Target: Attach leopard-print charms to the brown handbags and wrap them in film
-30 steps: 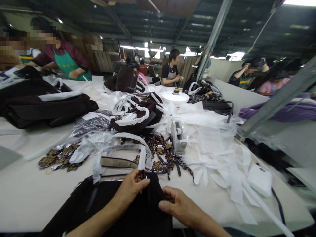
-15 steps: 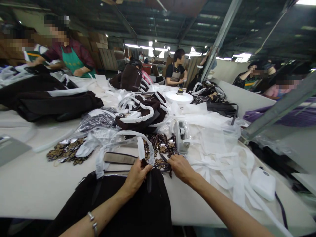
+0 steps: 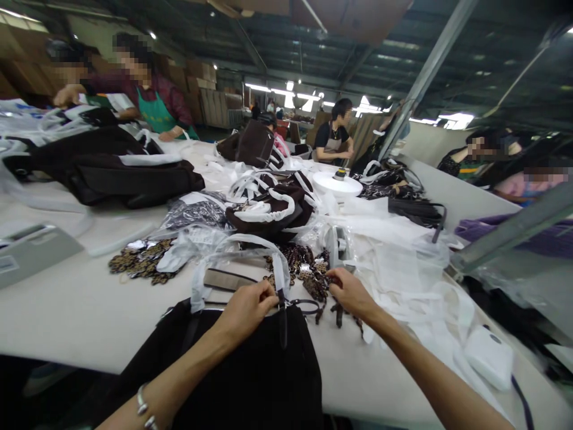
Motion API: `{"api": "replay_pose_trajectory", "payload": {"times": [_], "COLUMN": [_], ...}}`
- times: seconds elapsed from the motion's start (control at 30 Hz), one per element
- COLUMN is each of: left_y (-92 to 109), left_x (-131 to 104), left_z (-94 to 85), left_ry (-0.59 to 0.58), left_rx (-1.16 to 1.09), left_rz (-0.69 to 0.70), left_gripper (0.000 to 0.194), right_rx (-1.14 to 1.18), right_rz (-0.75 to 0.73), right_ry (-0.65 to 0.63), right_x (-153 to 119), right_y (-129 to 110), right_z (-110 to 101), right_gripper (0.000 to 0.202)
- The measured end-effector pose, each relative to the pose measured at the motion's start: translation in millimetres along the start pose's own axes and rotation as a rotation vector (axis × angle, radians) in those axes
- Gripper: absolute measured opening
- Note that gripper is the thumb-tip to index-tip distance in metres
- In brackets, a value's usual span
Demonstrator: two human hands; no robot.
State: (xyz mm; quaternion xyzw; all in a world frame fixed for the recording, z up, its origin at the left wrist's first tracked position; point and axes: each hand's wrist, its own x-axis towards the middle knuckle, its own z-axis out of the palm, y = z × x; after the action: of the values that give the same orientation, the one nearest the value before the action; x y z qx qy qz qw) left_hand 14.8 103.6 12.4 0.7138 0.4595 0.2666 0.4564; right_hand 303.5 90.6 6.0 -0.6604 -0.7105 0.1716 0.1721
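Observation:
A black bag [image 3: 250,370] lies in front of me, its carrying handle [image 3: 244,242] wrapped in white film. My left hand [image 3: 250,307] is closed in a pinch over the bag's top edge, beside the handle's dark lower end; what its fingers hold is hidden. A thin black strap loop [image 3: 307,307] sticks out to the right of the bag's top. My right hand [image 3: 351,289] is closed at a heap of dark patterned straps [image 3: 316,286], its fingertips pinching one of them. Several strap ends dangle below that hand.
A tape dispenser [image 3: 339,246] stands behind my right hand. Leopard-print tags [image 3: 141,260] lie to the left, a brown bag [image 3: 268,215] ahead. White strips [image 3: 412,286] and a white box-like device [image 3: 490,356] cover the right side. Co-workers stand beyond the table.
My right hand has moved from the black strap to the patterned straps and disturbed the heap. The strap loop now rests free by the bag. The view has shifted slightly.

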Motion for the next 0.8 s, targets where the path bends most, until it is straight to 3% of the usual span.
{"api": "replay_pose_trajectory", "payload": {"times": [0.1, 0.2, 0.3, 0.47, 0.63, 0.8], "left_y": [30.7, 53.6, 63.4, 64.0, 55.3, 42.6], "left_x": [-2.2, 1.7, 4.7, -7.8, -34.9, -51.1], "left_z": [-8.7, -7.6, -2.1, 3.0, -0.1, -1.3], "left_ry": [0.08, 0.011, -0.088, -0.274, -0.325, -0.308], "left_rx": [0.057, -0.039, -0.168, -0.472, -0.685, -0.706], "left_rz": [0.163, 0.217, 0.269, 0.255, 0.114, 0.057], "left_gripper": [0.015, 0.036, 0.052, 0.027, 0.021, 0.025], "right_rx": [0.262, 0.75, 1.055, 1.28, 1.36, 1.355], "right_rz": [0.059, 0.104, 0.101, 0.144, 0.215, 0.267], "right_ry": [-0.074, -0.194, -0.289, -0.399, -0.403, -0.44], "right_x": [-0.7, -8.8, -20.6, -36.1, -44.7, -51.0], "right_y": [-21.1, -51.5, -80.8, -108.2, -111.7, -113.0], "right_z": [-35.0, -60.9, -68.5, -52.3, -27.3, -11.5], "right_gripper": [0.028, 0.022, 0.024, 0.028, 0.027, 0.03]}}
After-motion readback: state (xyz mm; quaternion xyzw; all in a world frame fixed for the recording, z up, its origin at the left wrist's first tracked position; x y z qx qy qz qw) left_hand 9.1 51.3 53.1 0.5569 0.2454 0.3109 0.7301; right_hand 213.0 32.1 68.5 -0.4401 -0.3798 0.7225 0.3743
